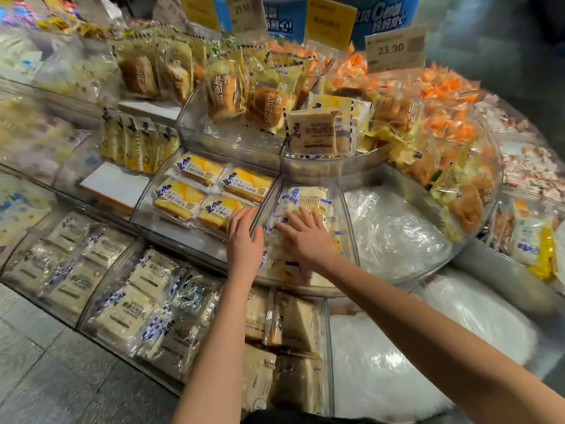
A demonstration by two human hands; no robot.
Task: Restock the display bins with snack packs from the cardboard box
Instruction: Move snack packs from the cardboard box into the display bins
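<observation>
**Risk: pale packs slide or get crushed in the middle-tier bin**

- Both hands sit in the wedge-shaped clear acrylic display bin (348, 228), on the stack of pale snack packs in clear film with blue print (301, 198).
- Right hand (307, 240): released, fingers spread flat and pressing down on the top pack. It grasps nothing.
- Left hand (244, 240): also released, fingers straight, lying over the divider by the left edge of the stack.
- The cardboard box is out of view.

My read on failure modes:
- The film looks slick and the packs overlap loosely. A forward push could send the front pack over the rim into the lower bin of beige packs (293, 325).
- The contents look soft, so hard palm pressure could flatten them.
- The left hand is just beside the yellow-and-white packs (195, 197) in the next bin. A sideways sweep could knock them out of line or mix products.
- The bin on the right, lined with crumpled clear plastic (394, 228), holds no packs and likely still needs stock.
</observation>
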